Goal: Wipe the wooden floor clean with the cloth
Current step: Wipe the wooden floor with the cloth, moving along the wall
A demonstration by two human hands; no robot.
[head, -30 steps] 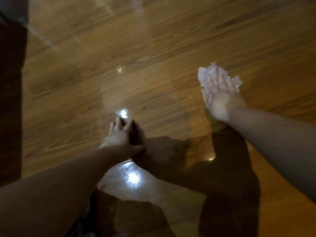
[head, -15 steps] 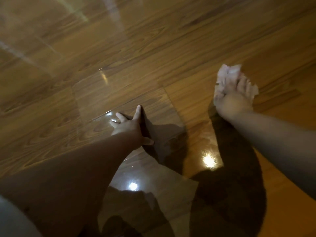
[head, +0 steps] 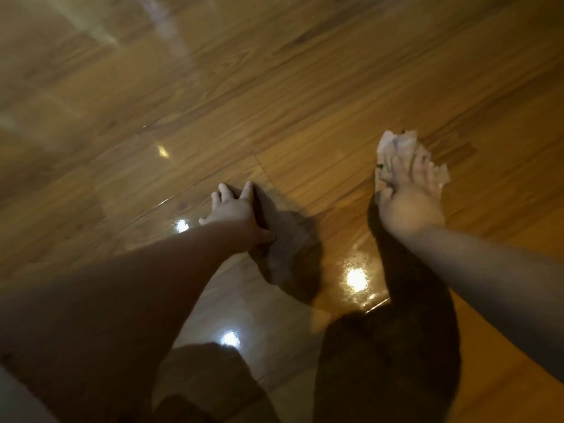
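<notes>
A crumpled white cloth (head: 395, 143) lies on the glossy wooden floor (head: 274, 87) at the right. My right hand (head: 409, 206) presses down on it with the fingers spread over its top; the cloth sticks out beyond the fingertips and on both sides. My left hand (head: 233, 209) rests on the floor at the centre with its fingers spread and holds nothing. Both bare forearms reach in from the bottom corners.
Bright light reflections (head: 355, 277) shine on the boards between my arms. Dark shadows of my arms and body (head: 381, 346) fall across the lower floor. A pale edge (head: 18, 401) shows at the bottom left corner.
My right hand has drawn the cloth back toward me, level with my left hand. The left hand stays planted on the floor. The view has shifted.
</notes>
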